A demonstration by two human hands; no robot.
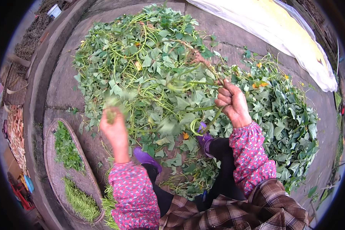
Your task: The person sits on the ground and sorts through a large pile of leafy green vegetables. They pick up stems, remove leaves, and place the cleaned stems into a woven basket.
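My right hand [233, 102] is closed around a leafy sweet potato vine [202, 109]. A brown root clump [195, 57] trails up from that fist over the heap. Blurred by motion, my left hand [115, 129] grips some greenery [111, 115] on the left; its exact parts are hard to make out. Beneath both hands spreads a large heap of sweet potato vines [149, 63], with heart-shaped leaves and pale green stalks. Another dense pile of vine leaves [279, 123] lies beside my right arm.
A flat woven tray [53, 169] holds leafy tips [67, 146] and a bundle of green stalks [80, 199]. My purple shoes [146, 156] stand among loose leaves. White sheeting [319, 69] with yellow material lies at upper right. A raised concrete edge [36, 95] runs along the left.
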